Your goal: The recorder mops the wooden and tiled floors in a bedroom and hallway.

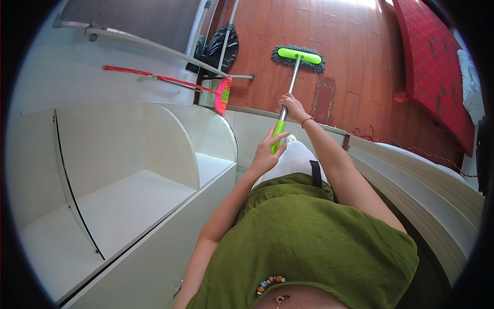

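I hold a flat mop with both hands. Its green head with a grey fringe (pixel 298 56) rests on the reddish wooden floor (pixel 355 56) ahead of me. The metal pole (pixel 293 82) runs back to a green grip. My right hand (pixel 293 107) is closed around the pole just above the grip. My left hand (pixel 266 153) wraps the green grip lower down, near my body. I wear a green top and white trousers.
A white shelf unit (pixel 128 180) stands at my left. A red-handled broom with pink and green bristles (pixel 222 95) lies on its top edge. A black bag (pixel 222 46) leans behind. A red patterned mat (pixel 432 67) is at the right, with white curved panels (pixel 427 175) below it.
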Action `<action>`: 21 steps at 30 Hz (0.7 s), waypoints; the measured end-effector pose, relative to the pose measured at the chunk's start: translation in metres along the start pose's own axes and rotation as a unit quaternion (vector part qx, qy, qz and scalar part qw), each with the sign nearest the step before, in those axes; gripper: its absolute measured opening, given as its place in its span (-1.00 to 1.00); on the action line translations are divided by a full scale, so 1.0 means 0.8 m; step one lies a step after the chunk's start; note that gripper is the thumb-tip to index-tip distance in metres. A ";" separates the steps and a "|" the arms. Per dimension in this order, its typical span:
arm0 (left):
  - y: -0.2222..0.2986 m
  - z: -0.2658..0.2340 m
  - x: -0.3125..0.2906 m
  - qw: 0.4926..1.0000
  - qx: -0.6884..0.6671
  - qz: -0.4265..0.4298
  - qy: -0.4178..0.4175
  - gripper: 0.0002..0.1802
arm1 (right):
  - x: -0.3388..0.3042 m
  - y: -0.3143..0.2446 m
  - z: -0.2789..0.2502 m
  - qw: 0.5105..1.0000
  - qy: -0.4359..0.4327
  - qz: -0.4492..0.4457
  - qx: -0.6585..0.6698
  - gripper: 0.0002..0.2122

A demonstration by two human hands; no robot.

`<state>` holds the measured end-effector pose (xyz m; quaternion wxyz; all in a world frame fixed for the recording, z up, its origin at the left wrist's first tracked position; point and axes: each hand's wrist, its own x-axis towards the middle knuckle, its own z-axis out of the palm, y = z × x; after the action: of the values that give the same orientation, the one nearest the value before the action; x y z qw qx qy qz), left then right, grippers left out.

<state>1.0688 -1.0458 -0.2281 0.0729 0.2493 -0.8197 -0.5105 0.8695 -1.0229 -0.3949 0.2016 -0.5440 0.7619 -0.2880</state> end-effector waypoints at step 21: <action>0.099 -0.174 -0.033 0.912 -0.015 -0.249 -0.326 -0.23 | -0.070 -0.128 -0.004 0.977 -0.193 0.068 0.058 -0.92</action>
<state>1.1171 -1.1164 -0.0901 -0.3241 0.2642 -0.7016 -0.5770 0.9585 -0.9938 -0.3253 0.3953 -0.5235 0.7260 -0.2064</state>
